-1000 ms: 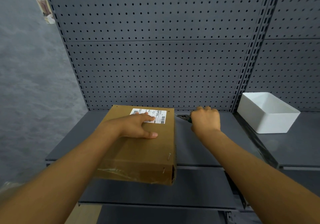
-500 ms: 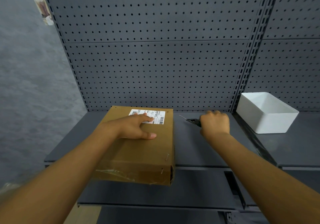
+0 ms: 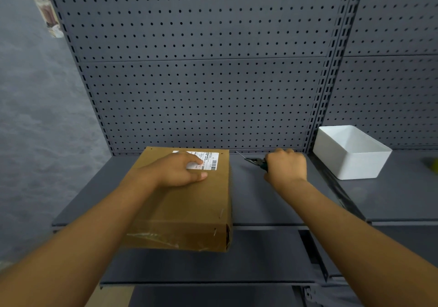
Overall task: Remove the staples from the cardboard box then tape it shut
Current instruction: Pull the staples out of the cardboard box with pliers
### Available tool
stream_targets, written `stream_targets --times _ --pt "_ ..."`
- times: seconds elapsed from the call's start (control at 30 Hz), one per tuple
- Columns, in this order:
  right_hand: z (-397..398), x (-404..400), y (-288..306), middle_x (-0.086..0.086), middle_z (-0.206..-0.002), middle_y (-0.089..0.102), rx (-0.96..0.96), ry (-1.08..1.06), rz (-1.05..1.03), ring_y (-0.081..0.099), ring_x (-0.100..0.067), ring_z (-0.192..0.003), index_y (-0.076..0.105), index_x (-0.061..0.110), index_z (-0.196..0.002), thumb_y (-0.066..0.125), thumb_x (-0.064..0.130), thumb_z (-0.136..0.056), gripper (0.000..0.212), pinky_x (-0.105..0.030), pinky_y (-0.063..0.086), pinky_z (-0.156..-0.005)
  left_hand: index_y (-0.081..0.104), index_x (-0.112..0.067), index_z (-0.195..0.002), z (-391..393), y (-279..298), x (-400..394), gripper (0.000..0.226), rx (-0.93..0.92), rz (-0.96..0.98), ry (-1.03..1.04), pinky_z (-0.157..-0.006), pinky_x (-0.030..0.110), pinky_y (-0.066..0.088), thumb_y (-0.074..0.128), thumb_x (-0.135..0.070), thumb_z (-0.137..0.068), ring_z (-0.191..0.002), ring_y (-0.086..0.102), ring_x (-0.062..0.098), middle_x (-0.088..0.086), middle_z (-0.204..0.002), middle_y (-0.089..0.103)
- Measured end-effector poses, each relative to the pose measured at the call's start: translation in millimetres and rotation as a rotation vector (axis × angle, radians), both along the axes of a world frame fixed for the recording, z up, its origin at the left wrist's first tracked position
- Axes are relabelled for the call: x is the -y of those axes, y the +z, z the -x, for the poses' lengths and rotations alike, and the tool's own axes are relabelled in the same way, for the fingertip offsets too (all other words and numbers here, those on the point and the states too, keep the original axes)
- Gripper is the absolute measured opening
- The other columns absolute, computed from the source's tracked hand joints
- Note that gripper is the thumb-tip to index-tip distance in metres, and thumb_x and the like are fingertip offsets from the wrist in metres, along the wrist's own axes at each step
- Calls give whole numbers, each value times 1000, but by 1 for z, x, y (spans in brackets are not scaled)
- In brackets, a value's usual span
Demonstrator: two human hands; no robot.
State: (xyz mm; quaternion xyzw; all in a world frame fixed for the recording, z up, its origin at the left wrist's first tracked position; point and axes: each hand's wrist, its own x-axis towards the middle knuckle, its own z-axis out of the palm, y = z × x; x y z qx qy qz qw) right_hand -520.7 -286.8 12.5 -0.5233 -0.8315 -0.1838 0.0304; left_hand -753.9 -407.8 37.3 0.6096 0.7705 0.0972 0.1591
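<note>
Below, left hand (image 3: 180,170) flat on matte cardboard box (image 3: 187,207) — right hand (image 3: 285,167) clamped round slim pliers (image 3: 254,161).

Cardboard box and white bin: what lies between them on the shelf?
In the head view, between the cardboard box and the white bin are the right hand gripping pliers, over bare grey shelf.

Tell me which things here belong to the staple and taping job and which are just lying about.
Part of the job:
brown cardboard box
metal staples near its right edge
dark needle-nose pliers
left hand, resting on the box
right hand, gripping the pliers

Just lying about:
white rectangular plastic bin
</note>
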Motion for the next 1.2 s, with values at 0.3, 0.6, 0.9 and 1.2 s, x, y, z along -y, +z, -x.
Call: stream_targets --times 0.3,0.6,0.9,1.2 --pt "1 18 16 -3 -95 59 -126 7 -33 56 -25 -92 66 18 -97 63 18 -86 11 -31 34 -64 53 -23 -128 -22 10 -7 36 -387 -258 -33 -92 34 40 47 -37 -95 -114 50 20 0 -124 54" --pt "-54 21 42 -6 -106 61 -304 -18 -28 57 -28 -98 65 17 -103 61 32 -85 24 -28 36 -67 50 -16 -124 -72 27 -41 34 -497 -334 -200 -93 36 41 41 -34 -97 -115 47 23 3 -123 54" --pt "-143 -31 52 -4 -104 60 -381 -49 -31 58 -26 -95 62 19 -103 61 36 -85 25 -28 36 -65 45 -16 -129 -165 36 -105 37 -670 -400 -286 -96 37 39 41 -35 -98 -116 46 23 4 -126 51" --pt "-245 -111 53 0 -81 56 -367 -107 20 52 -23 -70 63 21 -94 59 26 -80 15 -23 30 -54 39 -16 -136 -261 29 -177 42 -725 -371 -255 -101 39 34 41 -34 -98 -121 41 25 5 -133 44"
